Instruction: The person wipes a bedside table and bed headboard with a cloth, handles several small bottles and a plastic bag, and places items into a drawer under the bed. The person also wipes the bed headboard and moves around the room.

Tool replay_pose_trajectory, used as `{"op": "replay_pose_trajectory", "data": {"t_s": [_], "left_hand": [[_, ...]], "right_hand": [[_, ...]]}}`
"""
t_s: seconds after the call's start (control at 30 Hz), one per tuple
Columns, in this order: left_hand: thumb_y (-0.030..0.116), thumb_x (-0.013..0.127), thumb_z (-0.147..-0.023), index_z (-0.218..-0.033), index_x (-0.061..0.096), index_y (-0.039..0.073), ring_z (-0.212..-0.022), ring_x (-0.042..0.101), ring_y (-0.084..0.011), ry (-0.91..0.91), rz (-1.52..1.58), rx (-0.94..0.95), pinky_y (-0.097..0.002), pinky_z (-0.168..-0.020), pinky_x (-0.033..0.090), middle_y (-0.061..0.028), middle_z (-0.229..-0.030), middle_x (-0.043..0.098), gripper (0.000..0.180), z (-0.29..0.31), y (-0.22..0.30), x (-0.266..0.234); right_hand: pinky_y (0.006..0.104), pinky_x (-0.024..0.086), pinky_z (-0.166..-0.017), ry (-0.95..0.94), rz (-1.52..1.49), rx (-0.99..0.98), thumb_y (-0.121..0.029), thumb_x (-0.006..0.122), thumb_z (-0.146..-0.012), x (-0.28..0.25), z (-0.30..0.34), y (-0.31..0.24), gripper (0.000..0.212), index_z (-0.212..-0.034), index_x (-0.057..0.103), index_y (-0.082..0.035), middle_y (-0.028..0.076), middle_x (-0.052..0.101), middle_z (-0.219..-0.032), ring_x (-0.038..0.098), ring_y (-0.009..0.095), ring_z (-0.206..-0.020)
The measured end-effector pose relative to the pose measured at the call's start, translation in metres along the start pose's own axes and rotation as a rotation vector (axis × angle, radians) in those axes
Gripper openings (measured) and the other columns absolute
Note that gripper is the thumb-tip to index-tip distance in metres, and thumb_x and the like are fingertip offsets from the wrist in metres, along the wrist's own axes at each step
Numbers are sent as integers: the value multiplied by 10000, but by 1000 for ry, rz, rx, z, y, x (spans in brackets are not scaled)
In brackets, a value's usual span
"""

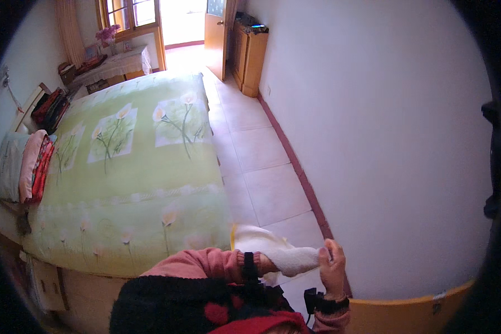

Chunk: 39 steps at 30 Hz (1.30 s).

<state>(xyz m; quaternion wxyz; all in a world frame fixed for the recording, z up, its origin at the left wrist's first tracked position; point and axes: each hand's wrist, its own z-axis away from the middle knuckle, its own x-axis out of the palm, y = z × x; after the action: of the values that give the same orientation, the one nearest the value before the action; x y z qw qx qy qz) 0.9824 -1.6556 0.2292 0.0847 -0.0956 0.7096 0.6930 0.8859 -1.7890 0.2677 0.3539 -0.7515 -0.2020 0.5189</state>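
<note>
A white cloth [298, 261] with a yellow strip along one edge hangs in front of me, low in the head view. My right hand [332, 266] is closed on its right end, with the fingers curled upward near the wall. From the left, my left hand [268, 264] reaches to the cloth's other side. Folds of the cloth cover its fingers, so their grip does not show. Between the two hands the cloth is gathered into a narrow, twisted-looking length, and a looser part spreads toward the bed.
A bed [133, 178] with a green flowered cover fills the left, folded bedding [34, 167] at its head. A tiled floor strip [261, 172] runs between bed and white wall [384, 139]. Farther off stand a wooden cabinet [249, 58] and an open door [215, 44]. A wooden edge [395, 314] lies at lower right.
</note>
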Motion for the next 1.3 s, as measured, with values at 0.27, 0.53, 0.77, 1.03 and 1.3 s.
{"op": "replay_pose_trajectory", "data": {"t_s": [0.27,0.53,0.77,1.03,1.3], "left_hand": [[200,514,-907,-1195,473,61,-802,540,-157,559,7,-211,-287,-696,464,-51,-894,557,323,-56,35,-71],[184,656,-760,-965,646,81,-693,578,-203,670,-236,-480,-312,-674,478,-103,-839,626,230,-26,-30,-155],[195,607,-862,-1093,634,26,-848,558,-128,741,414,48,-258,-769,470,-33,-952,646,287,-6,-36,-278],[348,557,-909,-1131,601,61,-861,543,-114,832,596,-18,-213,-811,450,7,-954,607,365,-16,-62,-426],[328,577,-880,-1184,545,67,-905,546,-131,986,198,-210,-237,-829,450,-30,-1003,590,402,-21,-167,-592]], "right_hand": [[331,402,-940,-455,-651,151,-433,485,-935,-11,-96,101,524,-1179,521,29,96,576,-1136,532,197,-1060],[331,429,-836,-727,-678,-50,-271,645,-860,33,-235,112,383,-1075,560,34,74,610,-981,550,175,-932],[275,435,-790,-987,-556,-6,-350,577,-905,83,-368,63,428,-1097,587,32,45,620,-994,540,126,-921],[285,424,-711,-674,-969,-52,-356,504,-948,155,-526,28,318,-878,534,-47,20,552,-844,503,123,-768],[327,473,-784,-739,-1005,85,-280,529,-937,240,-698,20,243,-955,546,-39,49,585,-894,561,170,-827]]}}
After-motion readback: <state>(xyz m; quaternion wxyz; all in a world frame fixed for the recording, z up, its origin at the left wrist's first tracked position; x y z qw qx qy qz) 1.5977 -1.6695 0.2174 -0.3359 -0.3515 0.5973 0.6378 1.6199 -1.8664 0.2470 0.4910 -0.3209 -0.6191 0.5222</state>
